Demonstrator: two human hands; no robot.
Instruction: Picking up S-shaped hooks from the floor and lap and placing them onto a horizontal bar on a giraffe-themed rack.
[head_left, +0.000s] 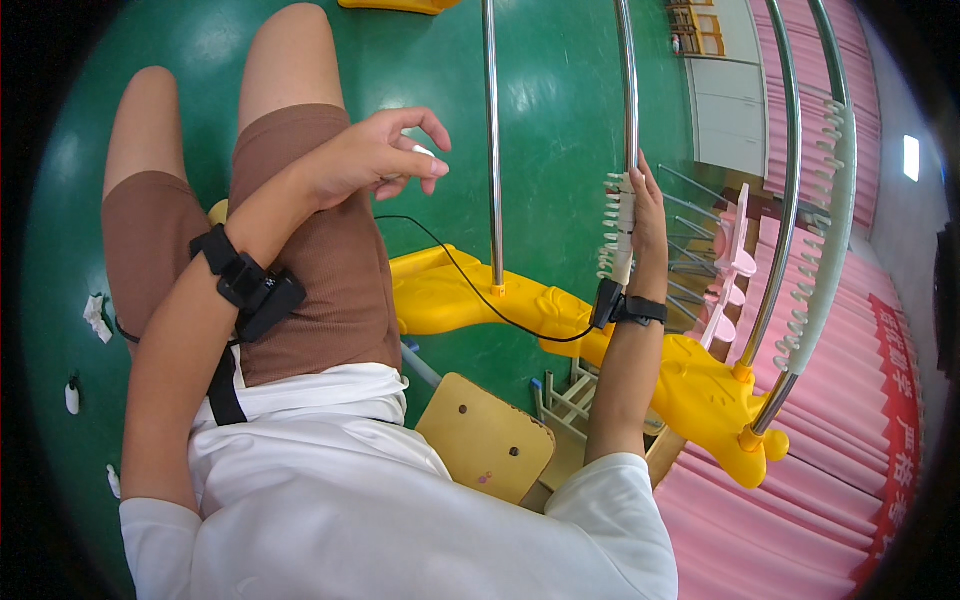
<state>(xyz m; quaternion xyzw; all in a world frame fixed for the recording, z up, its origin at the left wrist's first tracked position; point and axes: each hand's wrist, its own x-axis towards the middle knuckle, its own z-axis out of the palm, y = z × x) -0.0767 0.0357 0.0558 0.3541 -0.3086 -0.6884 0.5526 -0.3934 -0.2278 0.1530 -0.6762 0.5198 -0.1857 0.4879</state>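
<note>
My left hand [385,160] is raised above my lap, its fingers bent round a small white thing [424,152] that is mostly hidden. On the right, my right hand [650,205] lies closed against a white strip with a row of short pegs [620,225]. That strip runs along an upright metal pole [628,90]. A second pegged strip [825,230], pale and longer, sits on a bent metal tube farther right. The poles stand in a long yellow plastic base [470,295]. Black straps with small devices circle both my wrists.
A yellow wooden chair [485,437] stands close by my side. A black cable [450,250] loops between my wrists. Small white scraps [97,318] lie on the green floor [560,100]. Pink chairs [735,250] and pink curtains [760,530] are at the right.
</note>
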